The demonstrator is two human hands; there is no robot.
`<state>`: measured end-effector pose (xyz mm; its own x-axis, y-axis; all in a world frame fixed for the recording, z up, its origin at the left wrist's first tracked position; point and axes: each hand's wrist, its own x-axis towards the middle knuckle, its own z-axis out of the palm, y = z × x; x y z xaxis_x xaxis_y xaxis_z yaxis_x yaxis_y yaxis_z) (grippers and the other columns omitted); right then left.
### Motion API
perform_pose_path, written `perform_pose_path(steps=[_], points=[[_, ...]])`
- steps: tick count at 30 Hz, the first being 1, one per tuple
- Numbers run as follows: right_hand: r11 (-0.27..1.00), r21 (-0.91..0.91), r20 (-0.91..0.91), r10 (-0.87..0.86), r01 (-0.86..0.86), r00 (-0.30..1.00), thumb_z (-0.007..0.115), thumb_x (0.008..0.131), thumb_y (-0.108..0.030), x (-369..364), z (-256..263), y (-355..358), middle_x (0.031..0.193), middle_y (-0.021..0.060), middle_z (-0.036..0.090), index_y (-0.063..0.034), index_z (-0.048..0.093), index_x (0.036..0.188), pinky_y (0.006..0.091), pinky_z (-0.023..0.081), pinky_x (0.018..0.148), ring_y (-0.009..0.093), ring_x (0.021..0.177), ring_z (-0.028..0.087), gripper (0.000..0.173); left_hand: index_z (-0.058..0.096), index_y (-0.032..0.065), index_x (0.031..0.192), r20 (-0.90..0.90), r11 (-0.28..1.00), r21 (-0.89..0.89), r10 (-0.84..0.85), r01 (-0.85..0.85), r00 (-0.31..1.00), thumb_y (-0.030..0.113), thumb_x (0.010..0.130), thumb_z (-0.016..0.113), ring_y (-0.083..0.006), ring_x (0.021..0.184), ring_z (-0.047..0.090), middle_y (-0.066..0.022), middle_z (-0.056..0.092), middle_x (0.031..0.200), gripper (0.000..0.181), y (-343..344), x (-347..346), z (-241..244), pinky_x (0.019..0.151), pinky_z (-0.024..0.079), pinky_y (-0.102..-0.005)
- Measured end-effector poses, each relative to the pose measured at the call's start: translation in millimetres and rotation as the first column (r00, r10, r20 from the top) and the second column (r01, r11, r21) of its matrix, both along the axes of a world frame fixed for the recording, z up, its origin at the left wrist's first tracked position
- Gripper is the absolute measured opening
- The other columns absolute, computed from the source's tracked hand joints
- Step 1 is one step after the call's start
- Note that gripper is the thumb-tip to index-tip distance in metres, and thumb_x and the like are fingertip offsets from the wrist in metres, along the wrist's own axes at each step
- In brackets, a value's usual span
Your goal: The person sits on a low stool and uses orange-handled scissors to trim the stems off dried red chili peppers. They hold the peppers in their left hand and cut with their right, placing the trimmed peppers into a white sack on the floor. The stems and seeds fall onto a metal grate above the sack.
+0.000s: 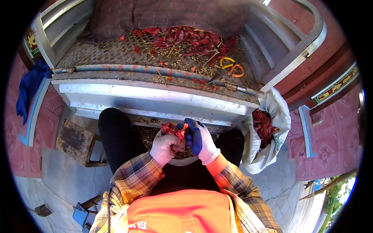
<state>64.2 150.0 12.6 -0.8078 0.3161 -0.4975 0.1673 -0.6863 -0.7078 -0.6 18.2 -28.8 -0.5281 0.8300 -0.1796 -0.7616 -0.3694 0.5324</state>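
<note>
My left hand, in a pale work glove, grips a bunch of dried red chili peppers above my lap. Close beside it is my right hand, in a white glove with blue-coated fingers. Its fingertips pinch a bright orange-red piece of chili between the two hands. Below the hands, between my knees, lie brown stems and scraps, partly hidden by my arms. In front of me, a pile of dried red chilies lies on a metal cart bed among scattered yellow seeds.
Scissors with yellow and orange handles rest at the bed's front right edge. A white woven sack holding red chilies stands by my right knee. A worn wooden stool is at left. A dark quilted cover lies behind the pile.
</note>
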Motion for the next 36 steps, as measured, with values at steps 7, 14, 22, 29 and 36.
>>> perform_pose_path(steps=[7, 14, 22, 29, 36], points=[[0.768, 0.628, 0.095, 0.087, -0.128, 0.992, 0.054, 0.095, -0.009, 8, 1, 25, 0.079, -0.0012, 0.063, -0.0069, 0.065, 0.116, 0.0194, 0.034, 0.046, 0.004, 0.054, 0.047, 0.024, 0.054, 0.0016, 0.093, 0.013, 0.998, 0.026, 0.061, -0.061, 0.998, -0.003, 0.066, 0.052, -0.0171, 0.052, 0.042, -0.0088, 0.05, 0.064, 0.027, 0, -4, 3, 0.053, 0.035, -0.0308], [0.541, 0.815, 0.185, 0.094, -0.206, 0.978, 0.056, 0.094, -0.013, 23, 3, 33, 0.086, 0.0015, 0.066, -0.0089, 0.063, 0.122, 0.0207, 0.04, 0.05, 0.006, 0.062, 0.055, 0.029, 0.056, 0.0007, 0.105, -0.299, 0.983, -0.122, 0.094, -0.135, 0.95, -0.007, 0.071, 0.058, -0.0175, 0.066, 0.055, -0.0107, 0.061, 0.08, 0.035, -2, -4, -8, 0.058, 0.042, -0.0284], [0.2, 0.951, 0.194, 0.206, -0.236, 0.959, 0.078, 0.071, -0.041, 27, 28, -20, 0.126, 0.0268, 0.055, 0.0024, 0.039, 0.141, 0.0422, 0.046, 0.097, 0.041, 0.115, 0.056, 0.091, 0.042, 0.0046, 0.139, -0.382, 0.988, -0.064, 0.107, -0.141, 0.918, 0.006, 0.081, 0.073, -0.0226, 0.106, 0.063, -0.009, 0.061, 0.12, 0.065, 8, -3, -36, 0.096, 0.048, -0.0324], [0.19, 0.976, 0.066, 0.214, -0.108, 0.975, 0.072, 0.076, -0.028, 36, 2, -2, 0.111, 0.0205, 0.064, -0.0018, 0.054, 0.128, 0.0419, 0.052, 0.087, 0.041, 0.101, 0.062, 0.06, 0.016, 0.0063, 0.153, -0.883, 0.876, -0.414, -0.321, -0.247, 0.344, 0.019, 0.072, 0.083, -0.0262, 0.11, 0.063, -0.0155, 0.055, 0.132, 0.106, 4, 5, -25, 0.091, 0.053, -0.035], [0.109, 0.942, -0.323, 0.03, 0.318, 0.946, 0.074, 0.08, -0.008, 86, 25, 46, 0.107, 0.0134, 0.065, 0.0016, 0.057, 0.123, 0.0309, 0.05, 0.088, 0.017, 0.097, 0.061, 0.047, 0.004, 0.0193, 0.157, -0.416, 0.929, -0.167, -0.37, 0.33, 0.831, -0.008, 0.072, 0.071, -0.0195, 0.102, 0.061, -0.0157, 0.055, 0.13, 0.111, 8, 26, 5, 0.085, 0.052, -0.0327]])
